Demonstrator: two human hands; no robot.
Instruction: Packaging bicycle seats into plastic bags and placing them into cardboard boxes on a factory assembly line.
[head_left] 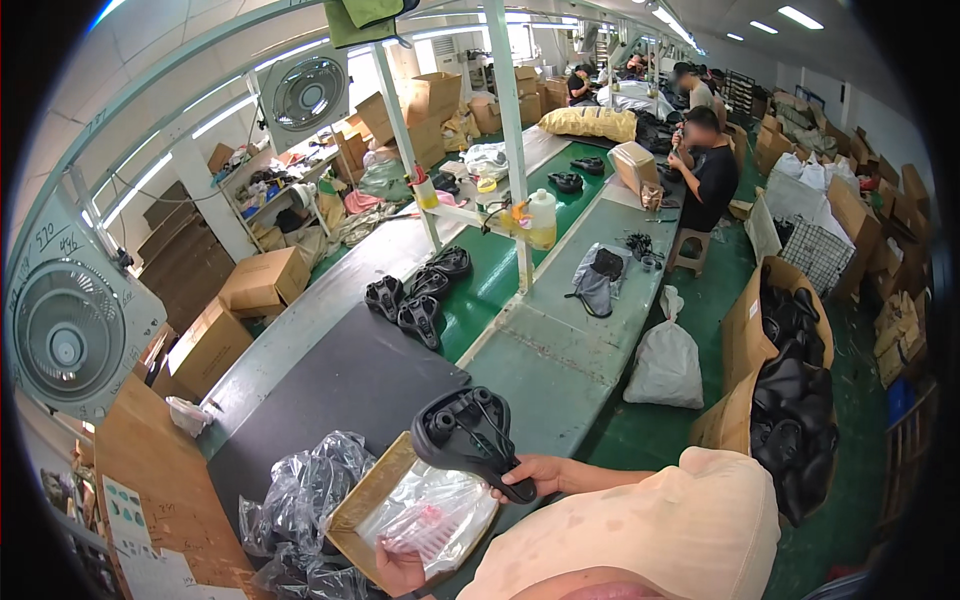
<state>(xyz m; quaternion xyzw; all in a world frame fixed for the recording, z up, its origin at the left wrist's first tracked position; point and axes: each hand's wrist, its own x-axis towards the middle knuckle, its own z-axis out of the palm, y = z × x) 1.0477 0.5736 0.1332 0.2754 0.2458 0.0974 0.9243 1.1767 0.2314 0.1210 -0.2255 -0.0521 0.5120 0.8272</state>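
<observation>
My right hand (540, 474) grips a black bicycle saddle (468, 433) by its narrow nose, underside up, above the near end of the bench. My left hand (398, 568) rests on the near edge of a shallow cardboard tray (358, 502) that holds clear plastic bags (432, 510), its fingers on the plastic. Crumpled clear bags (305, 490) lie left of the tray on a dark mat (345, 385).
Several black saddles (418, 292) lie on the green conveyor strip (490, 275) farther along. Cardboard boxes full of saddles (790, 385) stand on the floor at right beside a white sack (665, 365). A seated person (708, 170) works farther down. Fans (65, 335) hang at left.
</observation>
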